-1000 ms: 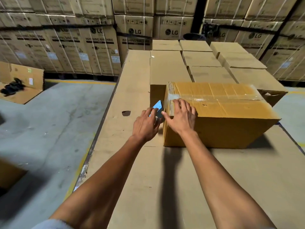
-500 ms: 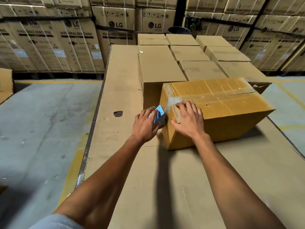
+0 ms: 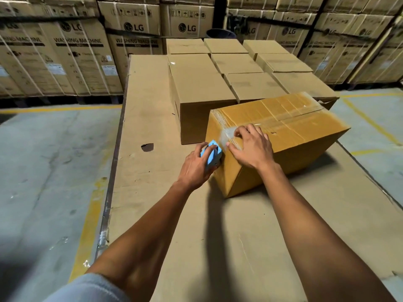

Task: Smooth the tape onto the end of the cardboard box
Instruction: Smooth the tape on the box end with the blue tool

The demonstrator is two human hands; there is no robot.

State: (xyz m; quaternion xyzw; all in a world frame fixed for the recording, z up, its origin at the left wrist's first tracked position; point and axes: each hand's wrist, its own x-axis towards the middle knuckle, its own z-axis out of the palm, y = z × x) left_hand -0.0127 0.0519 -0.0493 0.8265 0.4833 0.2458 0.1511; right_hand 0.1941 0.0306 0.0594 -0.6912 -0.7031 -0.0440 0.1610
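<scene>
A yellow-brown cardboard box (image 3: 294,131) lies on the cardboard-covered work surface (image 3: 218,236), turned at an angle. Clear tape (image 3: 227,135) runs along its top seam and bends over the near-left end. My right hand (image 3: 250,147) rests flat on the box's top corner, fingers spread over the tape at the edge. My left hand (image 3: 196,166) holds a blue tape dispenser (image 3: 211,154) against the box's end face, just below the tape. The lower part of the end face is hidden behind my left hand.
Several closed plain boxes (image 3: 229,70) stand in rows right behind the taped box. A hole (image 3: 147,147) marks the surface to the left. The surface's left edge (image 3: 113,171) drops to a concrete floor with yellow lines. Stacked washing-machine cartons (image 3: 76,55) wall the back.
The box has swung further round, its near end now facing left of me. My right hand slid up over the tape at the corner. My left hand stays on the dispenser at the end face.
</scene>
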